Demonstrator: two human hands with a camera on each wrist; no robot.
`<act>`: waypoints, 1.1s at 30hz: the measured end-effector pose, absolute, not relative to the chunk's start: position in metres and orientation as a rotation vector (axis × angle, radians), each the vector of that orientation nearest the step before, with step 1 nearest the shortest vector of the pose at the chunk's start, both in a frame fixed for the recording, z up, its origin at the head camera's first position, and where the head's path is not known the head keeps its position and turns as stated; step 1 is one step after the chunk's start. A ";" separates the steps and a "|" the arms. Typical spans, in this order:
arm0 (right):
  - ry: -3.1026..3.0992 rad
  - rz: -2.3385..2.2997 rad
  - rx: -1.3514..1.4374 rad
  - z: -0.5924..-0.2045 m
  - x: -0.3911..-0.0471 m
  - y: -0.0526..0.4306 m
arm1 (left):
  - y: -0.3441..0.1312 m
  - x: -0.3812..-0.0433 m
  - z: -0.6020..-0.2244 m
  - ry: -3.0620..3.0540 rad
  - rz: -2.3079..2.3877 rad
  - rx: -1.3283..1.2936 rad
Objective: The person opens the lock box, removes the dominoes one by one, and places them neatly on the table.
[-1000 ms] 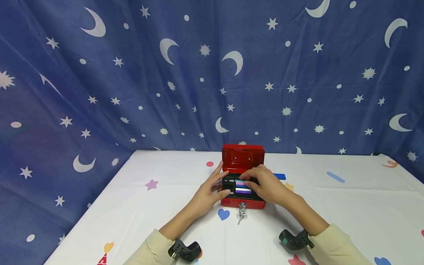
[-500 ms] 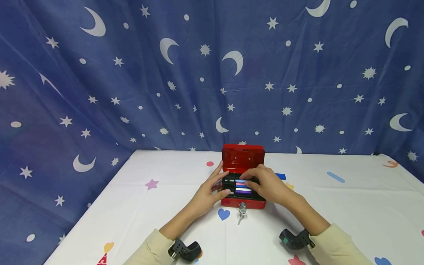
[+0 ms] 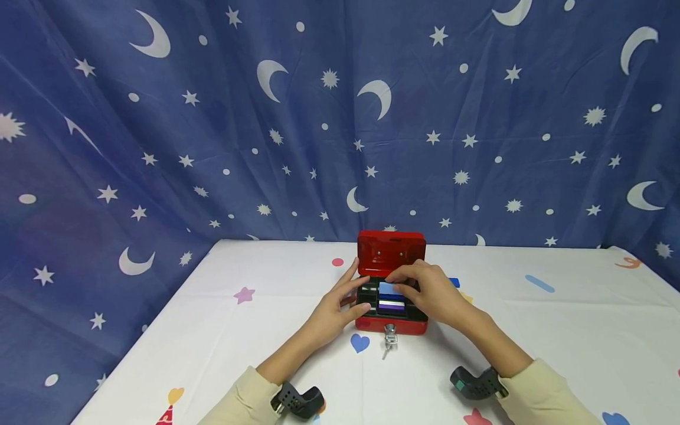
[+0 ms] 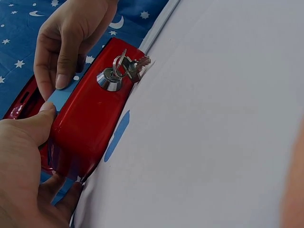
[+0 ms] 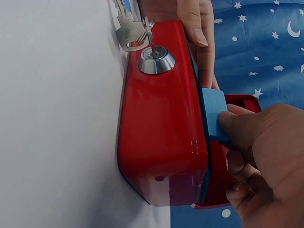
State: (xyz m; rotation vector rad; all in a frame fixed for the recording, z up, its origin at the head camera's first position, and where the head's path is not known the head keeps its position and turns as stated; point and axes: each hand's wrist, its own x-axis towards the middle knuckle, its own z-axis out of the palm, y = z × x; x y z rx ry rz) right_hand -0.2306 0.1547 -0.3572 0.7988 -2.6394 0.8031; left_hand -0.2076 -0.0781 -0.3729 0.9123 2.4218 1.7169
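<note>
Closest to me, I see soft cream sleeves (image 3: pixel 241 392) with a black camera (image 3: pixel 303 402) on each wrist. The white tablecloth (image 3: pixel 287 295) has faint creases and bright printed shapes. Next come shiny silver keys (image 5: pixel 130 35) in a round lock (image 5: pixel 159 64), on the front of a smooth red box (image 5: pixel 164 114). The left hand (image 3: pixel 332 319) has its fingers spread on the box's left side, thumb over the edge. The right hand (image 3: pixel 432 292) pinches a flat, light blue block (image 5: pixel 213 111) over the black tray (image 3: pixel 416 311) inside. Behind, the glossy lid (image 3: pixel 390 262) stands up. Farthest, a wavy blue curtain (image 3: pixel 319 171) shows pale moons and stars.
</note>
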 end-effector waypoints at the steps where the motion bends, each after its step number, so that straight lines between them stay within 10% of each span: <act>1: -2.637 0.805 0.793 -0.357 -0.231 0.156 | -0.078 -0.208 -0.373 2.419 1.718 0.912; 33: -2.738 0.816 0.519 -0.333 -0.247 0.225 | -0.077 -0.207 -0.374 2.439 1.726 0.892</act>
